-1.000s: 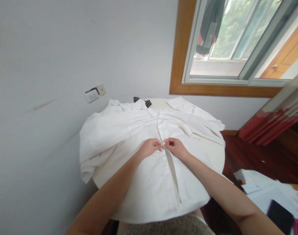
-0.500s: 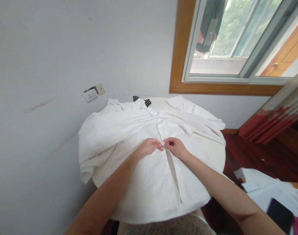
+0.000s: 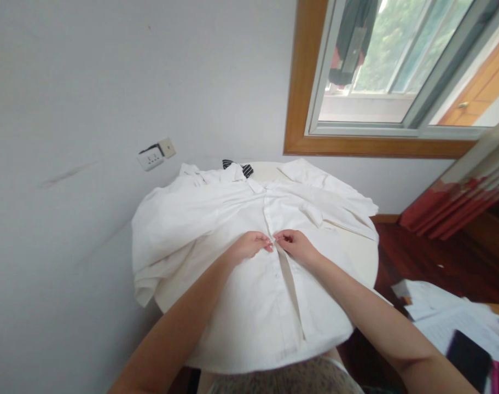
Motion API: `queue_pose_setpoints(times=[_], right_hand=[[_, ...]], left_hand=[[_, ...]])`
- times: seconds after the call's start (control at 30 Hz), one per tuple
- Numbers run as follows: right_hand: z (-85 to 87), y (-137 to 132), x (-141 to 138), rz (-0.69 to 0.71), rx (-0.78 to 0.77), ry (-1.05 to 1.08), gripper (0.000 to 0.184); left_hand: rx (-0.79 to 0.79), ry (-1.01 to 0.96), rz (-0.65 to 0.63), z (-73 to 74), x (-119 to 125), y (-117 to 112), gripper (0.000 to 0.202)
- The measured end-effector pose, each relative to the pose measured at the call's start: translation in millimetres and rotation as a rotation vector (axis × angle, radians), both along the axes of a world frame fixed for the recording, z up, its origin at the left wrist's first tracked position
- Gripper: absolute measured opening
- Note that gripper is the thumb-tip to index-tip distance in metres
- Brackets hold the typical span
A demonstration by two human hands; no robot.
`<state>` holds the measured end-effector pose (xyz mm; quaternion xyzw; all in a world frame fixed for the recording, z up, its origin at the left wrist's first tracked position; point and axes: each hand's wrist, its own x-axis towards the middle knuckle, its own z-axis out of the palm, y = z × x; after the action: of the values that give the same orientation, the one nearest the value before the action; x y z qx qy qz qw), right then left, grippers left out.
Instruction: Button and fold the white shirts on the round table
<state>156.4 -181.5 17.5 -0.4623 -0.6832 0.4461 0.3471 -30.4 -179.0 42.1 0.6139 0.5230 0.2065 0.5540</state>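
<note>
A white button-up shirt (image 3: 216,219) lies spread front-up over a small round white table (image 3: 362,257), its collar towards the wall. My left hand (image 3: 249,245) and my right hand (image 3: 295,244) meet at the shirt's front placket (image 3: 288,279), about halfway down. Both hands are closed in a pinch on the placket fabric, fingertips almost touching. Any button between them is too small to see.
A black-and-white striped cloth (image 3: 238,166) peeks out behind the collar. A wall socket (image 3: 153,157) is on the grey wall at left. A wood-framed window (image 3: 381,82) is at upper right. Papers and a dark phone (image 3: 466,358) lie at lower right over the dark wooden floor.
</note>
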Motion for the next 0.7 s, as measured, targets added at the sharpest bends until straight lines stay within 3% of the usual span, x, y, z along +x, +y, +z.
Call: queue_pose_setpoints(times=[0.17, 0.37, 0.57, 0.7], right_hand=[[9.6, -1, 6, 0.135, -0.140, 0.086, 0.029], [-1.5, 4, 3, 0.082, -0.251, 0.225, 0.019], [-10.3, 7, -2, 0.050, -0.159, 0.134, 0.020], [-7.1, 1, -6, 0.008, 0.015, -0.012, 0.017]], left_hand=[[0.019, 0.057, 0.005, 2.1, 2, -3, 0.033], [0.033, 0.073, 0.007, -6.3, 2, 0, 0.038], [0.049, 0.106, -0.002, -5.2, 1, 0, 0.034], [0.056, 0.107, -0.011, -6.2, -1, 2, 0.037]])
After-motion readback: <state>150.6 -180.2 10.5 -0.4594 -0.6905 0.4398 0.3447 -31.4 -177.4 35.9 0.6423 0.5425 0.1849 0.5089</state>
